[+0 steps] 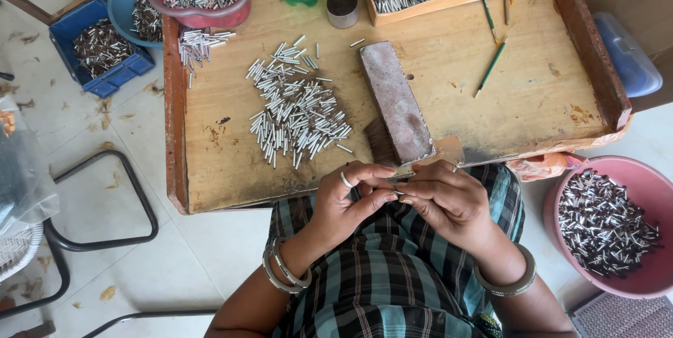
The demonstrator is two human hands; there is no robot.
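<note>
Wooden tray table (533, 92) fronts me; over my lap, just off its near edge, my left hand (347, 201) and right hand (449, 201) pinch one small silver metal tube (398, 191) between closed fingertips. Beyond lie a heap of silver tubes (298, 110) and a long grey block (396, 103).

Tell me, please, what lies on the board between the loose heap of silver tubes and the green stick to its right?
In the head view, a long dark block lies between the heap of silver tubes and the green stick, on the wooden board.
</note>
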